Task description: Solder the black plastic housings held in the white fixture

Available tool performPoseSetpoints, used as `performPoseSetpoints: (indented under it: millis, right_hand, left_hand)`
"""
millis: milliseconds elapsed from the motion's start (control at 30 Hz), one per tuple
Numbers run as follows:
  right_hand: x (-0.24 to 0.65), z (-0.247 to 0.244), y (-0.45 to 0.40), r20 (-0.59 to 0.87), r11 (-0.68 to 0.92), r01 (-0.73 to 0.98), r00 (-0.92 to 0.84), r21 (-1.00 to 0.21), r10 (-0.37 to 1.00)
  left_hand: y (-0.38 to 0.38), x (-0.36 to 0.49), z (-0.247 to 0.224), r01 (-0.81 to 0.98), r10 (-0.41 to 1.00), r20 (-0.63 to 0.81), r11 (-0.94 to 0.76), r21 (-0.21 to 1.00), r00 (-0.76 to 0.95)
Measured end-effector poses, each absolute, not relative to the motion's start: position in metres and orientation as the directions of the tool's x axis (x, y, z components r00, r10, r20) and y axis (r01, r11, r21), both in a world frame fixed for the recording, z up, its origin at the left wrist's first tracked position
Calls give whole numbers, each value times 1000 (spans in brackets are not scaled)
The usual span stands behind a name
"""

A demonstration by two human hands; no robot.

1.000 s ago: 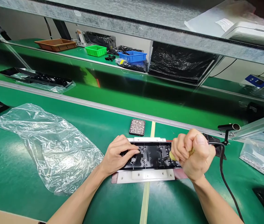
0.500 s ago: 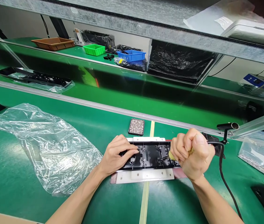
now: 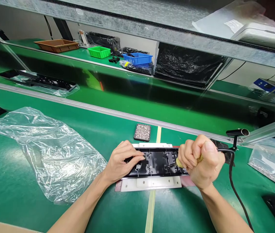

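A long black plastic housing (image 3: 155,163) with small posts and ribs lies in a white fixture (image 3: 152,183) in front of me. My left hand (image 3: 122,160) rests over its left end, thumb and forefinger pinched together; whatever is between them is too small to make out. A round silvery part (image 3: 138,167) sits just below those fingertips. Wrapped in a fist, my right hand (image 3: 201,160) grips a corded soldering iron (image 3: 179,162) by its yellow grip. Its dark shaft slants down left, with the tip at the housing's inner surface.
Beyond the fixture stands a small black tray (image 3: 142,132) of tiny metal pieces. Clear plastic film (image 3: 52,152) covers part of the bench at left. A tubular holder (image 3: 237,132) and the iron's black cord (image 3: 232,181) are at right, near a plastic bag (image 3: 269,155). A metal shelf (image 3: 137,27) crosses overhead.
The view has shifted very slightly. My right hand sits a touch lower and further right, still on the soldering iron; my left hand keeps its pinch.
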State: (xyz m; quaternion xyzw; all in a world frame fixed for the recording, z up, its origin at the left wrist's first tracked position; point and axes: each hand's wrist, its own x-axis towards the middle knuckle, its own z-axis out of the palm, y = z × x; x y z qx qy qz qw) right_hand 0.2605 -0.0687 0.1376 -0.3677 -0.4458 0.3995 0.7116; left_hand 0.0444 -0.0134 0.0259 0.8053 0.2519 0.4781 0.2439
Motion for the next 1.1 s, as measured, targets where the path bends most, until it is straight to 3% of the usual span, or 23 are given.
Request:
performPoseSetpoints:
  millis: [1100]
  right_hand:
    - [264, 135, -71, 330, 402, -244, 287, -883, 899]
  left_hand:
    - [-14, 45, 24, 166, 639, 638, -751, 639, 430]
